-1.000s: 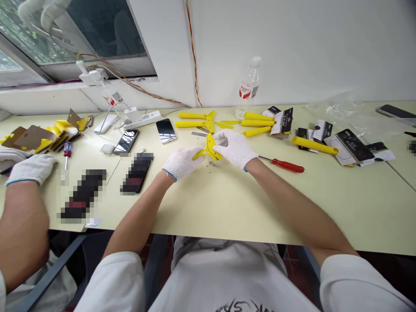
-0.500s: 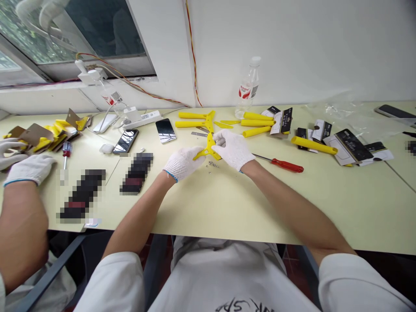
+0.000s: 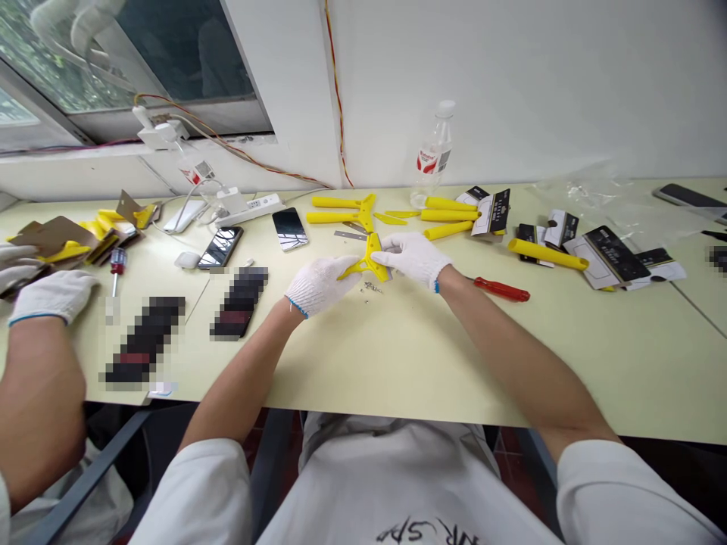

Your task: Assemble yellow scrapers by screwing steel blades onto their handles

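Note:
Both my hands wear white knitted gloves. My left hand (image 3: 319, 286) is closed round the short stem of a yellow plastic scraper head (image 3: 373, 257). At the head's wide right side, my right hand (image 3: 417, 261) pinches its edge, where a grey metal blade edge (image 3: 389, 275) shows. Small screws or nuts (image 3: 372, 288) lie loose on the table just below the head. Beyond it lie another yellow scraper (image 3: 367, 212) with its handle and some flat metal blades (image 3: 349, 235). A red-handled screwdriver (image 3: 500, 289) lies right of my right hand, its shaft partly hidden.
More yellow handles (image 3: 448, 215) and black-and-white cards (image 3: 610, 253) lie to the right. A plastic bottle (image 3: 435, 155) stands by the wall. Phones (image 3: 289, 228) and a power strip (image 3: 255, 206) are at left. A co-worker's gloved hands (image 3: 54, 294) are beside cardboard and yellow pieces (image 3: 62, 241).
My right hand has shifted slightly right and down along the scraper head, uncovering more of it. The head has turned a little; my left hand keeps its hold.

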Demonstrator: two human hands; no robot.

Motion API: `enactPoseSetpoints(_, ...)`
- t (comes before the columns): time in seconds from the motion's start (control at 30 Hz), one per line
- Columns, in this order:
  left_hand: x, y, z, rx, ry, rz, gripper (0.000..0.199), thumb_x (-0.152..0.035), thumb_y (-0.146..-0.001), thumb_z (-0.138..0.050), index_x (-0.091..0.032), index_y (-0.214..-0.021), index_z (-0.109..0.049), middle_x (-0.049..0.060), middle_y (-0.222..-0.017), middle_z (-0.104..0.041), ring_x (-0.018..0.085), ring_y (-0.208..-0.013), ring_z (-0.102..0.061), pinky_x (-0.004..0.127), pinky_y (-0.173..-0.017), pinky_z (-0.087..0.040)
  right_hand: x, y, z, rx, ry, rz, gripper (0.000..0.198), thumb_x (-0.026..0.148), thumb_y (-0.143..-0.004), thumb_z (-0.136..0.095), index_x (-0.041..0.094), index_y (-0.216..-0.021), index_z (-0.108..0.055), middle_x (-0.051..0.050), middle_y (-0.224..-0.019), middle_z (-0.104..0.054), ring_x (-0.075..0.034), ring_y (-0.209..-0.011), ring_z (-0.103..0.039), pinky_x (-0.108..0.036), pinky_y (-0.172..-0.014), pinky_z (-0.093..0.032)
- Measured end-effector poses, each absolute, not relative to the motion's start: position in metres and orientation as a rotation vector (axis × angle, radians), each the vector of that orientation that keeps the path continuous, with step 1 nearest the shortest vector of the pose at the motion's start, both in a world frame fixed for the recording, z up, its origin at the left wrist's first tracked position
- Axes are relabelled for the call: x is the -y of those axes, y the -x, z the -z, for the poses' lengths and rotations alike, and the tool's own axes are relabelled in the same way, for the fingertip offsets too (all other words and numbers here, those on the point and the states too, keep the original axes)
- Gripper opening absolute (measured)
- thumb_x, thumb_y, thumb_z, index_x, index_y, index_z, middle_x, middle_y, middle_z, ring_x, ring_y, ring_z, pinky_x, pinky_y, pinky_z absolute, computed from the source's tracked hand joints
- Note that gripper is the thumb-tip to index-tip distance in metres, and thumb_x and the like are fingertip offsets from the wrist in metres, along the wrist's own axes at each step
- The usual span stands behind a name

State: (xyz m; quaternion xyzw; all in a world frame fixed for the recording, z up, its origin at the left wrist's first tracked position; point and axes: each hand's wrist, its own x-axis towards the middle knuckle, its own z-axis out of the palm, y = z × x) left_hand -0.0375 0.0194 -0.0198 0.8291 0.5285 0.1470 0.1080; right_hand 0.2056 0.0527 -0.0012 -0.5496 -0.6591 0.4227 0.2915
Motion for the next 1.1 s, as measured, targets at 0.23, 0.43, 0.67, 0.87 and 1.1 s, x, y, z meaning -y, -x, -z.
enactPoseSetpoints(0.23,-0.016,0.045,0.015,-1.514,-2.49,-0.368,0.041,-0.044,-0.114,-0.058,-0.027,-0.144,-0.08,0.009,-0.114,-0.082,0.026,-0.104,-0.076,0.034,-0.094,-0.056,-0.042,-0.211,-0.01,1.736,1.43,-1.257,0.039,0.044,-0.114,-0.077,0.018,-0.143,-0.074,-0.012,-0.142,-0.074,-0.027,-0.119,-0.077,-0.047,-0.1,-0.069)
enactPoseSetpoints(0.43,-0.015,0.046,0.013,-1.52,-2.497,-0.298,0.047,-0.05,-0.117,-0.053,-0.03,-0.15,-0.079,0.009,-0.122,-0.083,0.029,-0.111,-0.077,0.036,-0.098,-0.057,-0.038,-0.211,-0.015,1.724,1.419,-1.354,0.042,0.043,-0.113,-0.078,0.018,-0.147,-0.073,-0.013,-0.146,-0.073,-0.029,-0.123,-0.076,-0.049,-0.103,-0.068)
enactPoseSetpoints(0.67,-0.01,0.036,0.01,-1.601,-2.516,-0.256,0.047,-0.041,-0.119,-0.053,-0.03,-0.161,-0.071,0.009,-0.136,-0.08,0.031,-0.118,-0.079,0.038,-0.097,-0.06,-0.038,-0.207,-0.017,1.694,1.406,-1.384,0.041,0.043,-0.113,-0.078,0.018,-0.146,-0.074,-0.012,-0.146,-0.073,-0.029,-0.123,-0.076,-0.049,-0.104,-0.068)
enactPoseSetpoints(0.87,-0.007,0.041,-0.006,-1.629,-2.419,-0.185,0.057,-0.052,-0.113,-0.065,-0.029,-0.166,-0.068,0.012,-0.144,-0.076,0.036,-0.128,-0.075,0.045,-0.108,-0.06,-0.038,-0.212,-0.016,1.681,1.417,-1.406,0.04,0.042,-0.113,-0.078,0.018,-0.145,-0.074,-0.013,-0.145,-0.073,-0.028,-0.121,-0.076,-0.048,-0.102,-0.068)
enactPoseSetpoints(1.1,-0.017,0.076,-0.022,-1.549,-2.125,-0.484,0.069,-0.06,-0.103,-0.072,-0.021,-0.16,-0.072,0.011,-0.145,-0.078,0.029,-0.124,-0.077,0.042,-0.113,-0.061,-0.042,-0.218,-0.017,1.651,1.439,-1.408,0.04,0.043,-0.113,-0.077,0.019,-0.146,-0.074,-0.013,-0.146,-0.073,-0.028,-0.123,-0.076,-0.049,-0.103,-0.068)
